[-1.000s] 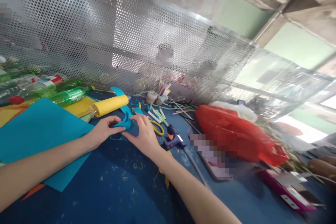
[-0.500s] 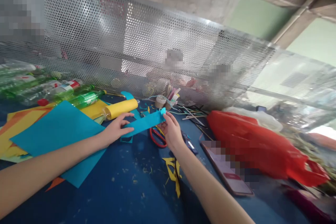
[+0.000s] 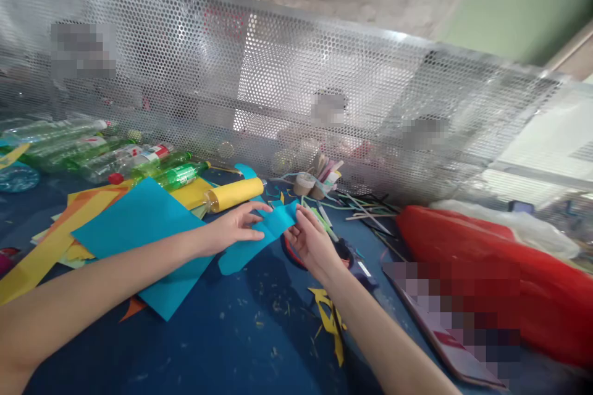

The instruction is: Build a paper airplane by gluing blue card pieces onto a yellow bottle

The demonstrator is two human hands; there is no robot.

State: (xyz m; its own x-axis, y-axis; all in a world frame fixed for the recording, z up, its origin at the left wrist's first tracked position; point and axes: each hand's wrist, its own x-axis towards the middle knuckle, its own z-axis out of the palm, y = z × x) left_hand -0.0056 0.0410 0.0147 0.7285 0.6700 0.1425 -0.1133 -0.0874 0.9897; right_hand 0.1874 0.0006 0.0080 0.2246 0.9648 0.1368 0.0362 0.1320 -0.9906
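Observation:
A strip of bright blue paper (image 3: 244, 252) is stretched between my hands above the dark blue tabletop. My right hand (image 3: 315, 245) pinches its far right end between thumb and fingers. Along the strip's middle lies my left hand (image 3: 236, 227), its thumb on the near face and its fingers at the upper edge; the strip's left end hangs down, curving. Partly hidden behind my right hand is a red loop handle (image 3: 291, 253), seemingly of scissors. A bottle wrapped in yellow paper (image 3: 236, 194) lies just beyond my left hand. Under my left forearm rests a large blue sheet (image 3: 148, 222).
Several plastic bottles (image 3: 92, 151) lie at the back left, by a perforated metal screen (image 3: 287, 68). Yellow paper scraps (image 3: 330, 321) sit near my right forearm. A phone (image 3: 440, 333) and a red plastic bag (image 3: 463, 247) are on the right. Tape rolls (image 3: 304, 184) stand behind.
The strip has swung so its left end hangs lower and nearer me. My left hand has slid along it toward my right hand. The view has shifted left.

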